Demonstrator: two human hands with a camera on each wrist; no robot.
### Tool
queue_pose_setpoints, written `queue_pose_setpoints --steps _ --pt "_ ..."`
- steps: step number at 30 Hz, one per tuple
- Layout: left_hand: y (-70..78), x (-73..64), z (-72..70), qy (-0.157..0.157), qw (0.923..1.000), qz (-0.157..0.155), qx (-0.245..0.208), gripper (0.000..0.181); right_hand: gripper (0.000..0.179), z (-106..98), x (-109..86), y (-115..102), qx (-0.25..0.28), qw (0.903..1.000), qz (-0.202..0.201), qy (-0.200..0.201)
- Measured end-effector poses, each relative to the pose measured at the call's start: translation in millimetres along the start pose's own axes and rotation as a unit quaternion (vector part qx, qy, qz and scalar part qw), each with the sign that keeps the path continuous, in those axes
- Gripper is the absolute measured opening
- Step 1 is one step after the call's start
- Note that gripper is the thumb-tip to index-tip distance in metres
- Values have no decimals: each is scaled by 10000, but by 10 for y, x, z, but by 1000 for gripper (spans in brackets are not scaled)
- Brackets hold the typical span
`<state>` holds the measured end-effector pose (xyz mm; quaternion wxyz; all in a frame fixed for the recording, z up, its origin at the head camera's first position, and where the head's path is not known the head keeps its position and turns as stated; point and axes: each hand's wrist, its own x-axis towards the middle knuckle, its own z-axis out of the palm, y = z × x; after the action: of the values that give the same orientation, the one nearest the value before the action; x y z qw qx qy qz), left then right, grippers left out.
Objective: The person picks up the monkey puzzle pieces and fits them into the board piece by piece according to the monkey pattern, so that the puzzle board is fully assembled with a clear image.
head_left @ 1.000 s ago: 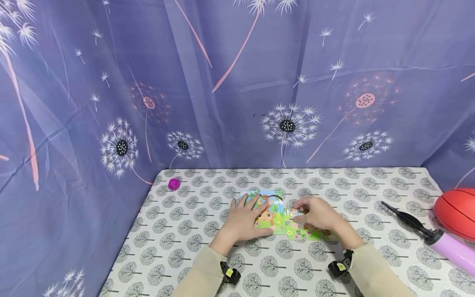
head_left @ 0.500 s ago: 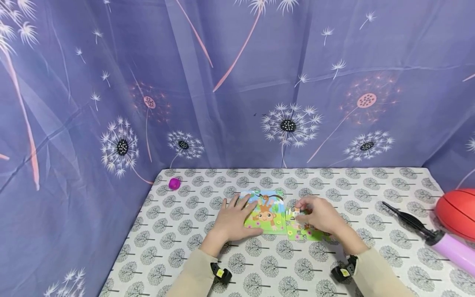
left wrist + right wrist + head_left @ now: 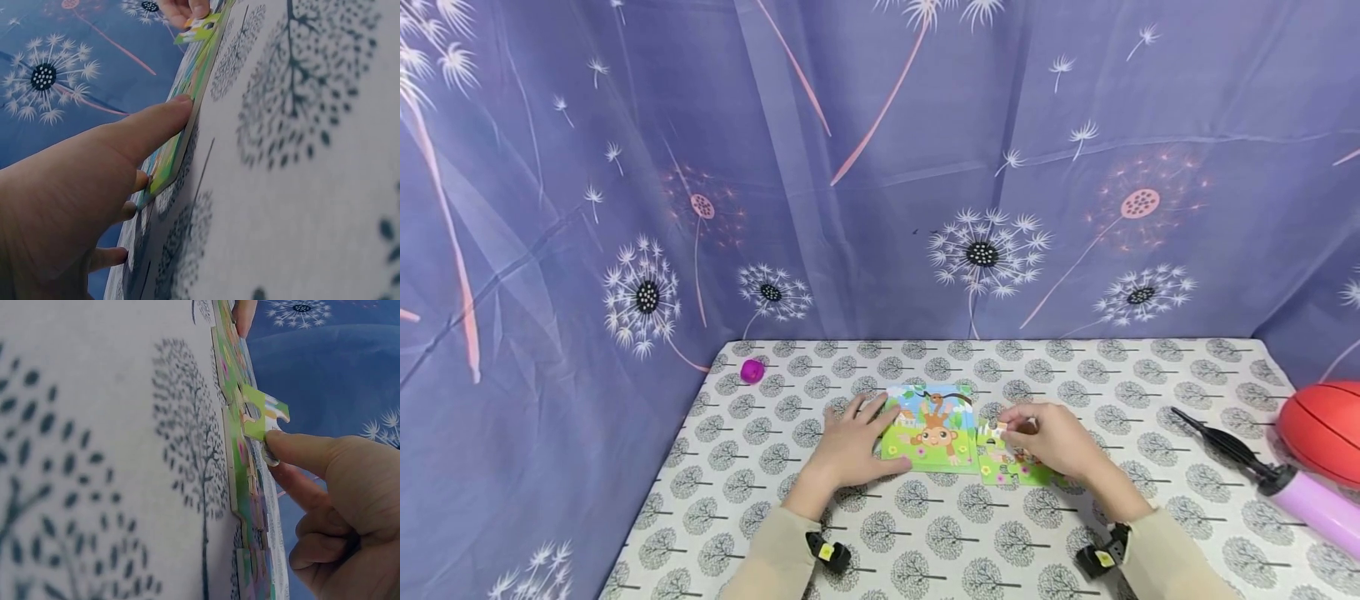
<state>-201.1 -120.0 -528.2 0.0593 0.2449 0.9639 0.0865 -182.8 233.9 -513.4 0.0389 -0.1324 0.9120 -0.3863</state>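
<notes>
A square picture card with a monkey (image 3: 934,433) lies on the patterned cloth. My left hand (image 3: 850,450) has its fingers spread at the card's left side, with the thumb (image 3: 178,109) along its near edge in the left wrist view. To the right of the card is a group of jigsaw pieces (image 3: 1011,475), partly under my right hand (image 3: 1056,442). Between right thumb and index finger I pinch one jigsaw piece (image 3: 255,419), green and white with a notch, tilted up above the others. My other right fingers are curled in.
A purple object (image 3: 752,372) sits near the far left corner of the table. At the right lie a lilac hand pump (image 3: 1311,504) with a black nozzle and a red ball (image 3: 1326,433). A dandelion-print curtain (image 3: 880,208) hangs behind the table.
My left hand has slid left, off the monkey picture, uncovering most of it. My right hand stays over the jigsaw pieces, shifting only slightly.
</notes>
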Motion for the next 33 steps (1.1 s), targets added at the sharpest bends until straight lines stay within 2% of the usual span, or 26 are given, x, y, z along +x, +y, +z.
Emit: queue_pose_setpoints --steps 7,12,22,28,33 --pt "-3 -35 -30 62 9999 -18 -118 96 19 13 -11 15 -82 9997 -239 41" --pt "-12 -29 -5 92 9999 13 -72 98 18 37 19 -25 133 9998 -140 84" --pt "-29 -22 26 91 9999 -7 -105 99 18 154 190 -202 211 9973 -175 676" --pt "-24 -32 19 96 9999 -8 -95 98 28 297 318 -333 781 9963 19 364" --pt "-19 -37 5 91 9998 -12 -147 97 24 457 407 -413 1018 9945 66 226"
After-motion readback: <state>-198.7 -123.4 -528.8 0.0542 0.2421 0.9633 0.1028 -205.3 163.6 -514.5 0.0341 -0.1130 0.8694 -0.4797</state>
